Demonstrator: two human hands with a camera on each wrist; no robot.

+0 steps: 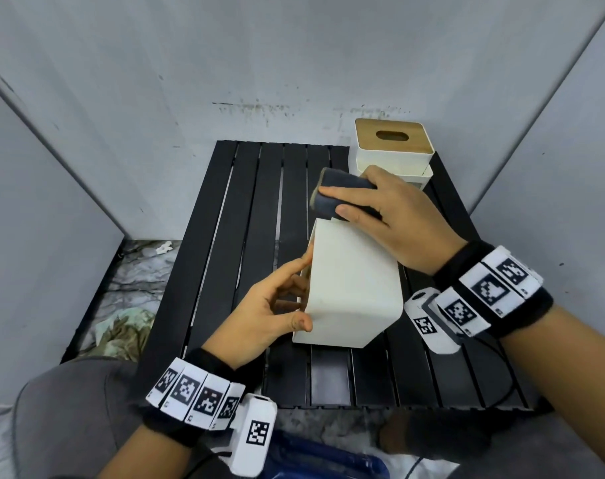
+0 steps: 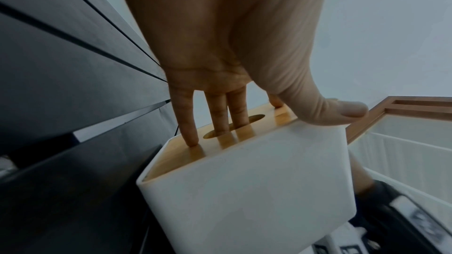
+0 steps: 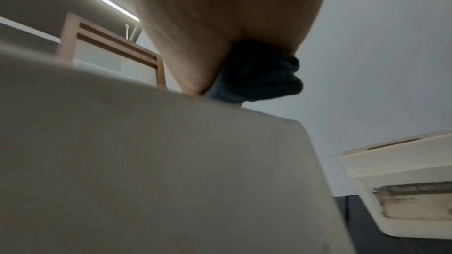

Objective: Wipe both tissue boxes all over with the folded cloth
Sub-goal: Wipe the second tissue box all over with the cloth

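My right hand (image 1: 394, 216) grips the folded cloth (image 1: 339, 193), thumb on its near face and fingers laid along its top, and presses the dark wad against the far upper edge of the near tissue box (image 1: 349, 288). My left hand (image 1: 273, 305) steadies that box: its fingers (image 2: 188, 123) lie straight against the wooden lid (image 2: 234, 138), two of them over the oval slot, while the thumb rests on the white wall just past the lid's edge. The box lies tipped on its side on the black slatted worktop (image 1: 252, 219), lid facing left, one broad white face turned up. I judge the step in hand to be the wiping of this first box, with the cloth at the far end of its upper face. The next move, in my judgement, calls for a firm stroke back along that face while the left hand holds against sliding, then a turn of the box to expose the remaining sides. The second tissue box (image 1: 392, 146) stands upright at the far right of the worktop, apart from the cloth; its wiping appears not yet begun.
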